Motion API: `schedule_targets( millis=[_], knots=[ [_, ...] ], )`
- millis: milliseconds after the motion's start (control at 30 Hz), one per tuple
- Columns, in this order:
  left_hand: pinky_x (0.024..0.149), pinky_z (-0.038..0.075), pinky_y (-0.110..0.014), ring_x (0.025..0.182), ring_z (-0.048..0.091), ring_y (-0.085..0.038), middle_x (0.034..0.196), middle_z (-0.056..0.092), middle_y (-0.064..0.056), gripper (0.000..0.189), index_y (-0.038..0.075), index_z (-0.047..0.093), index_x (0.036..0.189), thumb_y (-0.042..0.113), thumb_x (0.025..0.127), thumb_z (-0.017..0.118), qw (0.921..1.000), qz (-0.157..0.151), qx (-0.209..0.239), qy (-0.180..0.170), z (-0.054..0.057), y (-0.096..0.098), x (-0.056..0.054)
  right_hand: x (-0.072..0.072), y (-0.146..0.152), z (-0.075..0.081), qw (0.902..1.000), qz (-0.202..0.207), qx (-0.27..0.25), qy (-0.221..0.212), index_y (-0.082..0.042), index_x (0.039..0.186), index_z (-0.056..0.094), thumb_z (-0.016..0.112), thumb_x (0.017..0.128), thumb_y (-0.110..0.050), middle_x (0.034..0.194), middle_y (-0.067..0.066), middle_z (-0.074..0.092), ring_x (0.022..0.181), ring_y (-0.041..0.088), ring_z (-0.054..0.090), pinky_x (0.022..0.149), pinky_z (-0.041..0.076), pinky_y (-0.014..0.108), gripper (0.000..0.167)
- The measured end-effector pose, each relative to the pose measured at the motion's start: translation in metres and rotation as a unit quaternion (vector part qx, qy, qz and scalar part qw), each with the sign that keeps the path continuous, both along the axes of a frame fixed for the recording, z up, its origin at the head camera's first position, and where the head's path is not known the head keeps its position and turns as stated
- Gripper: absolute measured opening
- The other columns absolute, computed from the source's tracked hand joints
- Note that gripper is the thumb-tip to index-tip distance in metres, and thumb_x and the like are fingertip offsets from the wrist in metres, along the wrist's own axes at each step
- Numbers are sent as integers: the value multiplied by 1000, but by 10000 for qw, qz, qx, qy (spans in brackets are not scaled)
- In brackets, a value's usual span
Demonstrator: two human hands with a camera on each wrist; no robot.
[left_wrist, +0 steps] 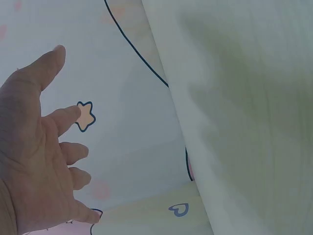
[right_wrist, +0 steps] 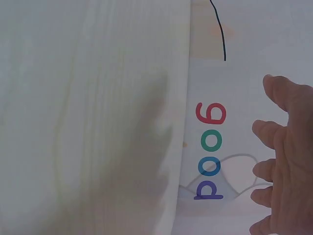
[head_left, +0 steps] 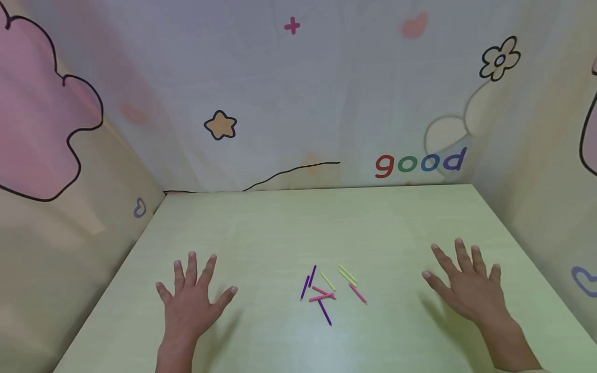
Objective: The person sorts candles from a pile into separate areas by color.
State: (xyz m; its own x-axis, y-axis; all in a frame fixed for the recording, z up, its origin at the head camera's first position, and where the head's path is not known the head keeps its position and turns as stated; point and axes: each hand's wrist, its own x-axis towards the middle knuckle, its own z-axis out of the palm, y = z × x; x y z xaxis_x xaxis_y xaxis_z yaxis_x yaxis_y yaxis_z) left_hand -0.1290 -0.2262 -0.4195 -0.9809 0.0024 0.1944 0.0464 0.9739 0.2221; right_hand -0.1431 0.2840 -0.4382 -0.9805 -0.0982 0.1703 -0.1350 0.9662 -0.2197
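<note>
Far left: printed cloth (head_left: 126,77) with a pink cloud shape (head_left: 37,119), small heart outline (head_left: 139,207) lower down near the table (head_left: 261,223) edge.

Left hand (head_left: 187,304): back up in the head view, fingers straight and spread wide, thumb out toward the middle, holding nothing. Its shadow falls on the table to its right. Looks raised off the surface, though height is hard to judge from here. The left wrist view shows the palm side, with the index tip overlapping the printed star (head_left: 221,125).

Middle: nine short sticks in a loose group on the table, between the hands and well apart from both. Left to right: two purple sticks (head_left: 305,287) side by side, leaning the same way. Then two pink sticks (head_left: 322,297) converging at their right ends, a third purple stick (head_left: 325,314) running down from them toward the near side. Single yellow stick (head_left: 328,281) above. Right of that, two yellow sticks (head_left: 347,276) nearly parallel, a third pink stick (head_left: 358,294) just below; can't tell if it touches.

Behind, right of centre: "good" lettering (head_left: 421,162), flower (head_left: 500,59) higher up.

Right hand (head_left: 475,292): fingers straight, wide apart, thumb toward the sticks, nothing held, shadow on the table.
</note>
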Motion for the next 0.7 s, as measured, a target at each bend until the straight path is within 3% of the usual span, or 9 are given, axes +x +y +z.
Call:
schedule_targets(
  millis=[267, 500, 700],
  knots=[
    [91, -1, -73, 135, 0, -45, 150, 12, -25, 82, 16, 30, 146, 64, 83, 51, 9996, -14, 217, 193, -1, 6, 5, 5, -5, 1, 9998, 86, -189, 39, -20, 150, 14, 44, 93, -53, 148, 30, 6, 132, 51, 0, 88, 4, 75, 72],
    [97, 9, -68, 134, 10, -46, 147, 19, -28, 68, 9, 41, 139, 40, 83, 66, 9922, 51, 1138, 513, 7, 29, 14, 11, -11, 9, 9937, 350, -964, 444, -14, 149, 21, 57, 91, -40, 144, 32, 18, 126, 53, 21, 85, 19, 72, 73],
    [98, 14, -64, 132, 17, -47, 144, 27, -27, 58, 7, 50, 132, 30, 82, 70, 9816, 82, 1811, 606, -1, 43, 16, 14, -23, 9, 9869, 226, -1593, 82, -8, 146, 27, 56, 92, -39, 143, 30, 23, 120, 56, 27, 79, 26, 71, 69]
  ],
)
